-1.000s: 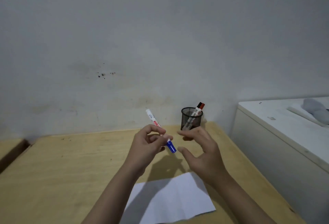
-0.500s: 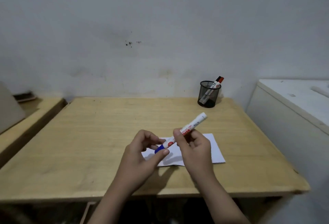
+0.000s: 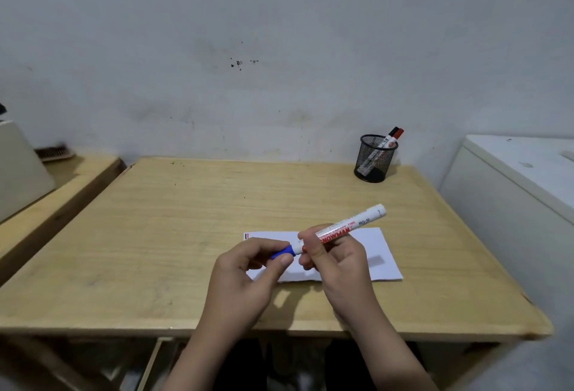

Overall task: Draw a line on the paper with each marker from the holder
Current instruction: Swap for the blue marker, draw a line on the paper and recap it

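Above the white paper on the wooden table, both hands hold a white marker with a blue cap. My right hand grips the marker's barrel, which slants up to the right. My left hand pinches the blue cap between thumb and fingers; the cap sits on the marker. A black mesh holder stands at the table's far right corner with two markers in it, one red-capped and one black-capped.
A grey wall runs behind the table. A white cabinet stands close on the right. On the left is a lower wooden surface with a beige object on it.
The view dropped from the wall to the table. The marker went from my left hand alone to both hands, its barrel now pointing up-right, and came down over the paper.
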Demonstrator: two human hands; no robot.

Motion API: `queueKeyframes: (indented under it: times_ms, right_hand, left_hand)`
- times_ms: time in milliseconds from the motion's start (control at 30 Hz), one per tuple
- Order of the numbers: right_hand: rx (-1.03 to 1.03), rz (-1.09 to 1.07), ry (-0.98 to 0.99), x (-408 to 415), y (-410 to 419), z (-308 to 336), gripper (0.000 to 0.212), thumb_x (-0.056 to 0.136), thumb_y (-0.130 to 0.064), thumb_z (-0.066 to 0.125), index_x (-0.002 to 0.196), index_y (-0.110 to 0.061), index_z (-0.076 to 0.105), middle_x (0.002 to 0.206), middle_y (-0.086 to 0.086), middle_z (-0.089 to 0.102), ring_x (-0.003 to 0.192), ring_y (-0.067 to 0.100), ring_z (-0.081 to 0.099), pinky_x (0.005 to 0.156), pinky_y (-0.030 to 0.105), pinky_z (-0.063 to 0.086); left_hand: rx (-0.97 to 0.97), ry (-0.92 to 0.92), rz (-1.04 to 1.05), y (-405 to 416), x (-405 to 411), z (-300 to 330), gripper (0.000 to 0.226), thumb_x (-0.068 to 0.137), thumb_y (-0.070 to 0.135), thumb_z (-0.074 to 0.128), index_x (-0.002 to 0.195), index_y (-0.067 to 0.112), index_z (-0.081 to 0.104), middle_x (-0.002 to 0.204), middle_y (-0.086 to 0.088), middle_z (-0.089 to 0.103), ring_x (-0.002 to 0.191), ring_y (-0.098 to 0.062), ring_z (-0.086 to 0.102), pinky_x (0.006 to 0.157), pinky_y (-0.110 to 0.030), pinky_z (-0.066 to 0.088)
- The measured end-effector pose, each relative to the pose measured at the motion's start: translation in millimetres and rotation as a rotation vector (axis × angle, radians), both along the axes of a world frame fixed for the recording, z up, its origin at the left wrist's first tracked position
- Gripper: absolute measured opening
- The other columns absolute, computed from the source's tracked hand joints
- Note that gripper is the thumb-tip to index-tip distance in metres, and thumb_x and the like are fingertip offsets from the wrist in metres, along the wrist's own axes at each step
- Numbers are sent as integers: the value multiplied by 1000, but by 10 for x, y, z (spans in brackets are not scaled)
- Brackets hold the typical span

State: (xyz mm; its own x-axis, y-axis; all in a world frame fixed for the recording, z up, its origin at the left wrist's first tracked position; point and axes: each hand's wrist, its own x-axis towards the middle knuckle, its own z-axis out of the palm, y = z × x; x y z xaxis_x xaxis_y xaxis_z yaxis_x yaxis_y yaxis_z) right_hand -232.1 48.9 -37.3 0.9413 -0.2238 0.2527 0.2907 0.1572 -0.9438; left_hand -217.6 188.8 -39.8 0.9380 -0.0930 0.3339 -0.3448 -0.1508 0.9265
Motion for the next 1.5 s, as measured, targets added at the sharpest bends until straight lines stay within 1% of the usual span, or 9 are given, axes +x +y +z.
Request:
queueKeyframes:
  times_ms: [100,333,433,600,800,1033,1200,1367,1500]
  right_hand:
    - [-39,38,-32,20,-38,-40,20,81,-23,64,81,-3,62,58,-5,63,53,5,57,57,15,47]
    - [-62,6,-107,99,-258,14,9,80,-28,62,77,-25,70,67,-5,66,60,9,60,62,16,48]
    - [-23,-46,-101,138,-376,33,10,83,-25,63,78,-17,67,64,-4,68,58,10,59,63,18,50]
    - [-22,-104,-58,126,-411,-70,14,83,-24,65,80,-10,65,60,-4,64,58,9,59,61,17,50]
    - [-69,-104,-27,112,-455,-138,19,78,-23,61,80,-5,65,60,-3,66,57,7,60,61,15,49]
    - [-88,-92,0,179,-464,-172,19,80,-22,70,71,-8,61,55,-6,61,54,6,58,57,14,47]
    - [-59,-128,-8,324,-380,-144,20,71,-15,69,61,-14,51,48,-5,56,48,7,51,52,17,43]
    - [-68,-51,100,646,-137,-99,20,75,-12,67,65,-13,49,46,-3,55,45,13,56,55,55,49]
    - [-47,8,221,1012,129,-136,27,78,-6,69,64,-12,47,52,4,59,45,16,59,53,36,54]
  left_hand:
    - [-136,129,-103,7,41,-9,11,66,20,71,76,16,74,65,-8,70,61,-11,58,60,-15,47]
    - [-326,356,-244,133,186,-66,31,67,36,70,70,5,73,56,0,64,54,-8,54,60,-19,47]
    - [-221,278,-92,234,409,-34,2,75,15,74,76,16,75,69,0,70,66,-10,59,67,-22,48]
    - [260,108,122,253,1021,13,15,81,8,63,89,18,72,88,5,71,76,-8,62,63,-7,45]
    - [669,261,22,115,1556,-150,33,75,7,60,106,17,61,81,0,64,73,-16,60,62,-26,49]
    - [557,329,-51,142,1615,-184,53,71,5,67,119,18,47,88,0,64,83,-14,64,68,-25,50]
    - [443,314,-65,424,1369,-246,37,73,11,71,107,18,57,100,0,66,98,-18,64,80,-26,52]
    - [533,224,-66,530,1156,-353,42,61,32,83,98,27,64,102,14,58,97,3,53,71,-10,38]
    - [591,152,-59,533,1193,-403,43,58,33,84,96,28,65,97,11,54,94,-2,52,72,-15,39]
